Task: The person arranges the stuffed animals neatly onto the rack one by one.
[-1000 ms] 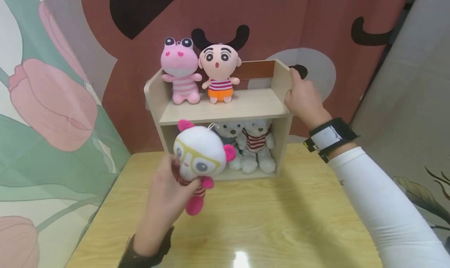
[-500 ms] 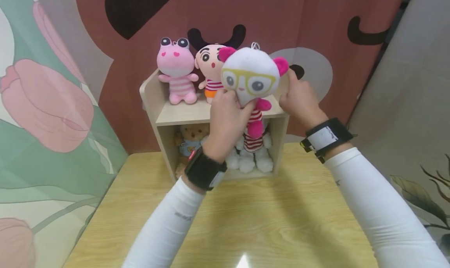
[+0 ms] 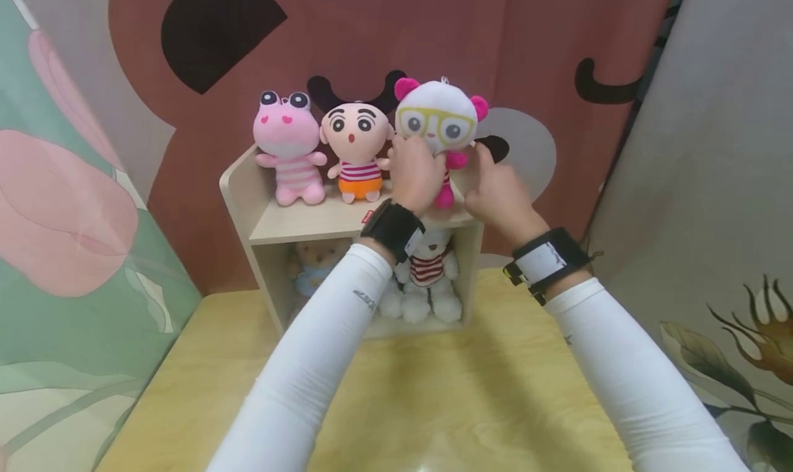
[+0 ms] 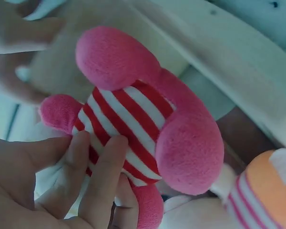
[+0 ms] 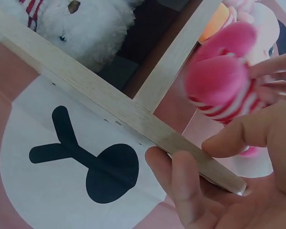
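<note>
My left hand [image 3: 416,175] grips a white-and-pink panda plush [image 3: 441,99] with yellow glasses by its body, over the right part of the wooden shelf's [image 3: 297,226] top level. In the left wrist view, fingers [image 4: 105,176] press on the plush's red-and-white striped belly [image 4: 133,119]; its pink feet are free. My right hand [image 3: 504,198] holds the shelf's right side panel [image 5: 181,140], with thumb and fingers on either side of it in the right wrist view. Left of the panda sit a boy doll [image 3: 354,148] in orange shorts and a pink frog plush [image 3: 287,138].
On the lower level are a white teddy bear [image 3: 430,283] in a striped top and a brown bear [image 3: 314,257], partly hidden by my left arm. The shelf stands on a wood-grain table [image 3: 446,403] against a patterned curtain [image 3: 452,18].
My left hand has carried the panda plush up and right, from in front of the lower level to the top level beside the boy doll. My right hand stays on the side panel.
</note>
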`<action>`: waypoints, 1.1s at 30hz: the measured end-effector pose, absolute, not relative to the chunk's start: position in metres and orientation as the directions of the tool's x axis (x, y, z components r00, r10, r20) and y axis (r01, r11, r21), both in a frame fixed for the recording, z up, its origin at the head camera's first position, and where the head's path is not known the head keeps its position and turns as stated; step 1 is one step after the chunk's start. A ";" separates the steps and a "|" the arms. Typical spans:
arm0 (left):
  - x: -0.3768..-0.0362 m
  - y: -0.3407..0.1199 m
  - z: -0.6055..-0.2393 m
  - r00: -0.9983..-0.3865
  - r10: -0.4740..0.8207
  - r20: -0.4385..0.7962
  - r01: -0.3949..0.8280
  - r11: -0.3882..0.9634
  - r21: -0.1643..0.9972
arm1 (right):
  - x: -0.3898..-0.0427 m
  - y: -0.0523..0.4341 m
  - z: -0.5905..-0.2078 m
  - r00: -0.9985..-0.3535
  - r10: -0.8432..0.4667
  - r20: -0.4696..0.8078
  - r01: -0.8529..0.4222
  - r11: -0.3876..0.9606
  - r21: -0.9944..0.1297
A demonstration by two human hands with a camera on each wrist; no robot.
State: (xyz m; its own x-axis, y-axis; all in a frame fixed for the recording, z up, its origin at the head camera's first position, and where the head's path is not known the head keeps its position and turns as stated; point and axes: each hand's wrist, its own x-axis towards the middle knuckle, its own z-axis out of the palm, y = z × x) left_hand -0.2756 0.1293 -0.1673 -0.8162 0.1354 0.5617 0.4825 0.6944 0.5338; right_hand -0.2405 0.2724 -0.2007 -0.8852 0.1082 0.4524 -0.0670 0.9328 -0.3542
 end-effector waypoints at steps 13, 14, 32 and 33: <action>-0.315 0.150 -0.173 -0.918 0.078 0.388 0.320 0.723 0.612 | -0.239 0.273 -0.206 -0.884 0.115 0.453 -0.052 0.939 -0.339; -0.316 0.152 -0.172 -0.918 0.080 0.389 0.318 0.735 0.599 | -0.239 0.272 -0.206 -0.881 0.109 0.461 -0.057 0.942 -0.332; -0.341 0.149 -0.160 -0.907 0.230 0.352 0.389 0.777 0.495 | -0.251 0.275 -0.208 -0.868 0.102 0.486 -0.078 0.939 -0.336; -0.340 0.148 -0.159 -0.905 0.248 0.345 0.402 0.763 0.506 | -0.251 0.275 -0.208 -0.869 0.104 0.483 -0.075 0.939 -0.337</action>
